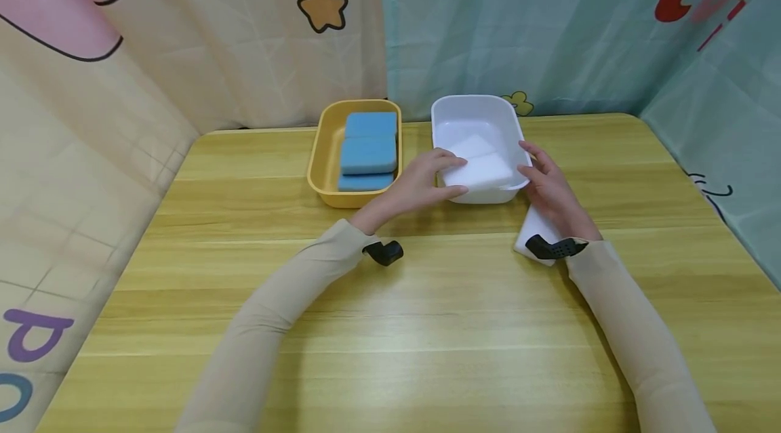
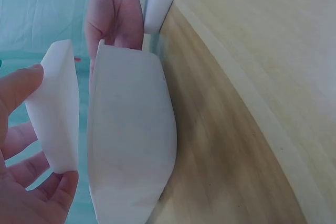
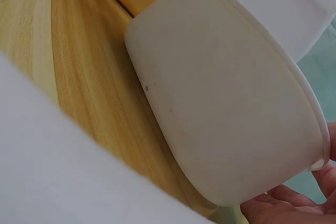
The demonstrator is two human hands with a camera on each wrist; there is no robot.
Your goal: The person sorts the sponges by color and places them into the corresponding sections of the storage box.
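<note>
In the head view my left hand (image 1: 421, 182) pinches a white sponge (image 1: 482, 174) between thumb and fingers, at the near side of a white plastic basin (image 1: 476, 102). In the left wrist view this sponge (image 2: 55, 106) is above the basin's rim, apart from its outer wall (image 2: 131, 124). A further white piece (image 1: 472, 146) shows inside the basin, partly hidden. My right hand (image 1: 552, 192) holds the basin's right rim near its front corner. Another white sponge (image 1: 535, 233) lies on the table beneath my right wrist, partly covered by it.
Left of the white basin stands a yellow basin (image 1: 323, 179) with blue sponges (image 1: 369, 155) stacked and overlapping in it. Both basins are near the far edge of the wooden table (image 1: 427, 324). A printed curtain (image 1: 256, 33) hangs behind and beside the table.
</note>
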